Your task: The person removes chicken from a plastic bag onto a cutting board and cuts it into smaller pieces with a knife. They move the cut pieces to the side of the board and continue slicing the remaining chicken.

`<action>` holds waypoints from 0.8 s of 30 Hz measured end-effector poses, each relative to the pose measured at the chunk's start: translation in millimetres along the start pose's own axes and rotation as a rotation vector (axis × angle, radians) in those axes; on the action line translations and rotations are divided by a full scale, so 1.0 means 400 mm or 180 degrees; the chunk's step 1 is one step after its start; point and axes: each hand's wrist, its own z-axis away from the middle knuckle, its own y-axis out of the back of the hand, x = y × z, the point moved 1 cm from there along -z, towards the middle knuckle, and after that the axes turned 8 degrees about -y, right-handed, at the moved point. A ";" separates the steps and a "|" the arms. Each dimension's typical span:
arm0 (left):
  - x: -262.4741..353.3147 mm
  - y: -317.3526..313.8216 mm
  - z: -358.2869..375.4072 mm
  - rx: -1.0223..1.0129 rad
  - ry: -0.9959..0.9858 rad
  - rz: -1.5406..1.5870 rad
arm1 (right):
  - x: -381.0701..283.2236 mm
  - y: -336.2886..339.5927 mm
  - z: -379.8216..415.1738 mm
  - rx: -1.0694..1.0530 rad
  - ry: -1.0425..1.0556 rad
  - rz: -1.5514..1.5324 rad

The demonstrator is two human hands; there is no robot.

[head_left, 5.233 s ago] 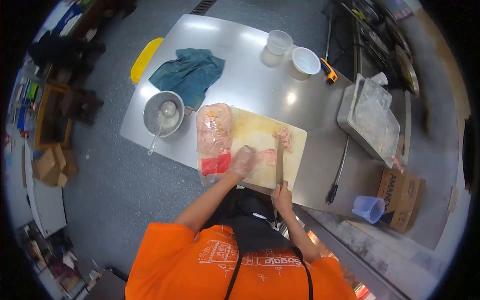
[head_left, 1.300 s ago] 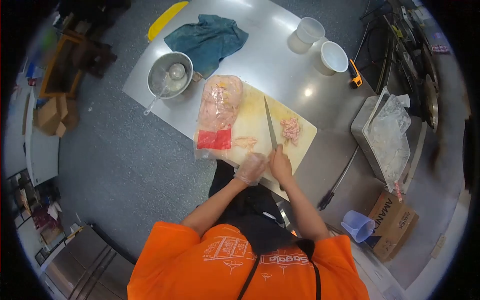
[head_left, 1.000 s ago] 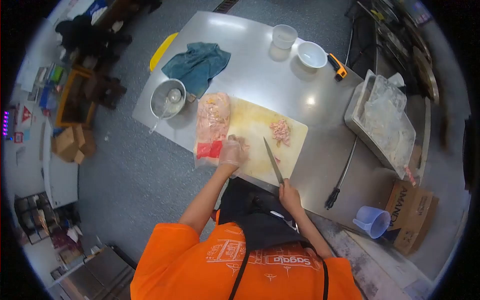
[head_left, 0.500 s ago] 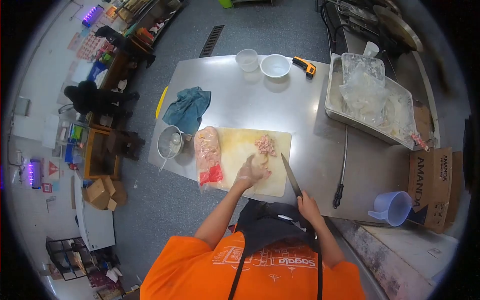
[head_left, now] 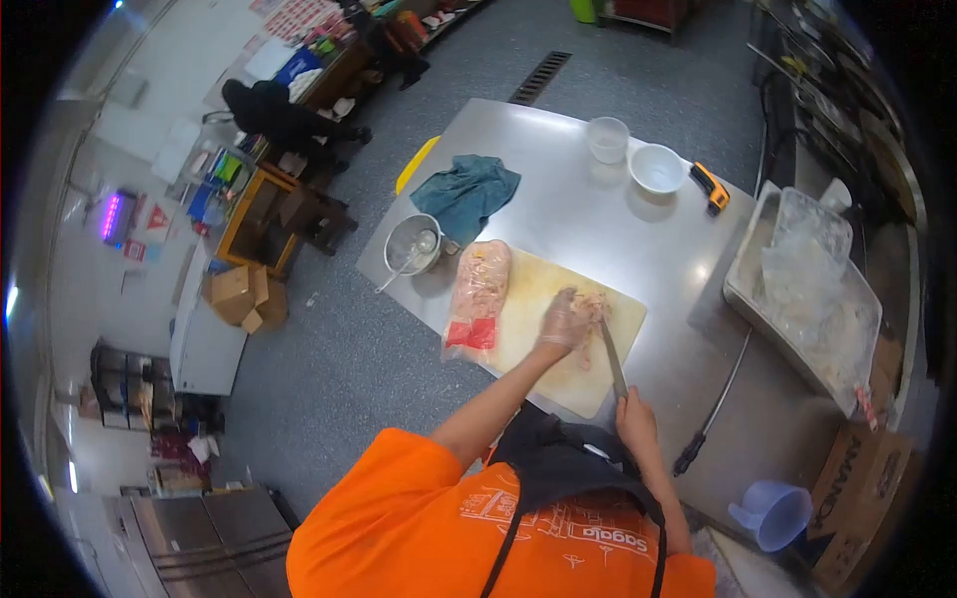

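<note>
My right hand (head_left: pixel 636 421) grips the handle of a long knife (head_left: pixel 613 364), its blade pointing away from me across the right part of the cutting board (head_left: pixel 538 374). At the blade's far end lies a pile of chopped pink meat (head_left: pixel 595 303). My left hand (head_left: pixel 564 323), in a clear glove, is against the pile's left side with its fingers stretched forward; its palm side is hidden. A small strip of meat (head_left: pixel 585 361) lies nearer me. On the board's left edge rests a clear bag of pale meat (head_left: pixel 481 289) with a red label.
Left of the board are a metal bowl (head_left: pixel 413 245) with a utensil and a teal cloth (head_left: pixel 467 196). A clear tub (head_left: pixel 607 139), a white bowl (head_left: pixel 658 169) and an orange thermometer gun (head_left: pixel 710 187) stand at the back. Rightward are a large tray (head_left: pixel 766 311) and a jug (head_left: pixel 773 513). Another person (head_left: pixel 274 112) stands far left.
My left hand has moved forward to the meat pile. The knife tip has come up to the pile's right side. The whole view has turned, shifting the table rightward.
</note>
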 end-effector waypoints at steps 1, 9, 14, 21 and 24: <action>-0.039 0.059 -0.002 -0.0051 -0.0104 -0.0191 | -0.001 0.009 -0.008 -0.0011 0.0067 0.0029; -0.223 0.363 0.086 -0.1771 0.0947 -0.3201 | 0.043 0.055 0.022 0.0183 0.0056 -0.0193; -0.328 0.378 0.002 -0.1398 0.0827 -0.3390 | 0.044 -0.003 0.017 0.0003 0.0318 0.0063; -0.370 0.426 -0.101 -0.1497 0.0973 -0.2985 | -0.035 -0.018 0.020 -0.0468 0.0186 0.0257; -0.544 0.376 -0.102 -0.1227 0.0845 -0.2898 | -0.034 -0.044 0.001 -0.0353 0.0352 0.0314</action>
